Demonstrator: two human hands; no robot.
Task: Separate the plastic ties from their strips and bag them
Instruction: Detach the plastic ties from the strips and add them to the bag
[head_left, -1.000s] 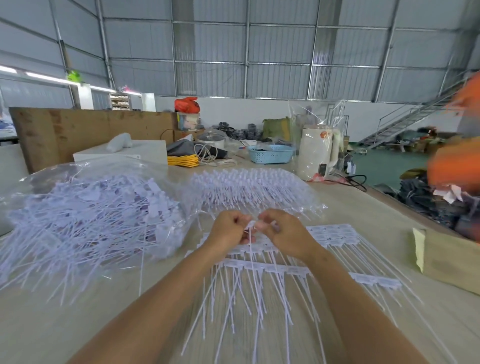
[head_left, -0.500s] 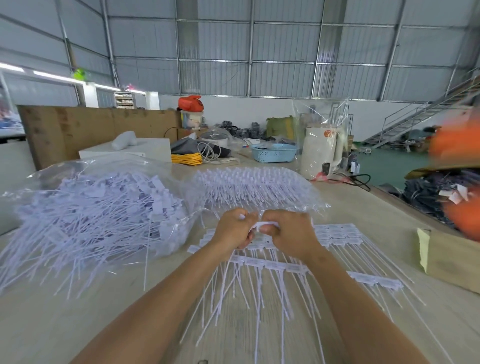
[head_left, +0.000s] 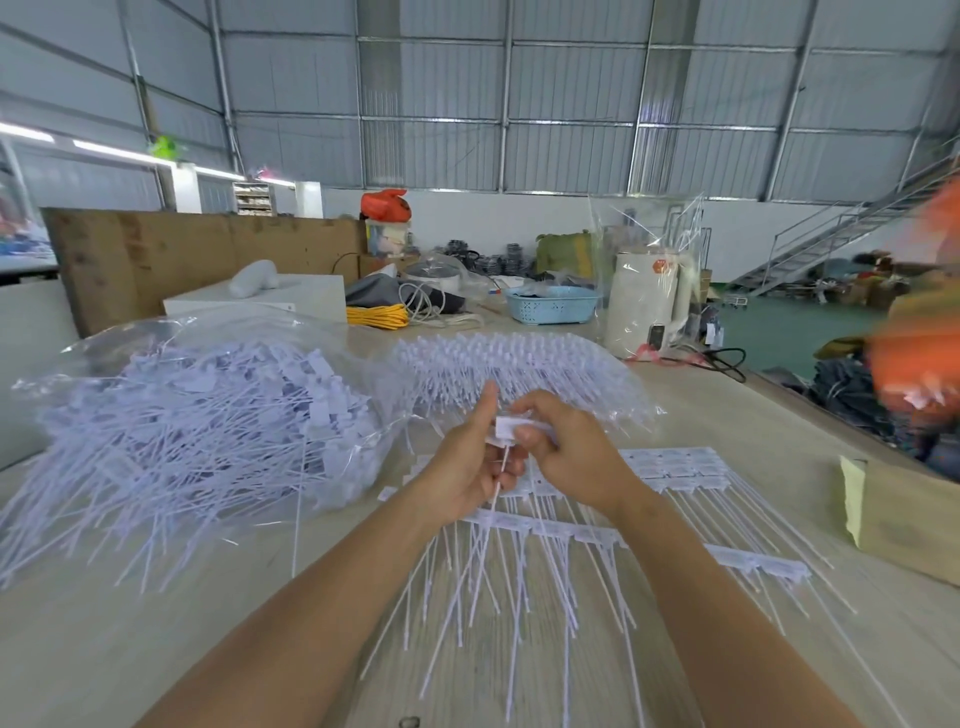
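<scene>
A single white tie (head_left: 500, 457) is held above the table's (head_left: 156, 639) middle: the right hand (head_left: 566, 457) pinches its tag, the left hand (head_left: 462, 467) curls round its stem, thumb now raised. Since a second ago both hands have lifted off the strips (head_left: 550, 530) below. To the left, one clear bag (head_left: 208, 415) bulges with loose ties; a second heap (head_left: 514, 364) lies farther back.

- white plastic tie (head_left: 503, 457): raised off table, flat tag end up, thin tail hanging down
- strips of ties (head_left: 545, 532): white, flat on table, tag rows across, tails fanned toward camera
- clear bag (head_left: 197, 410): lying on left, stuffed with loose ties, tails sticking out of its mouth
</scene>
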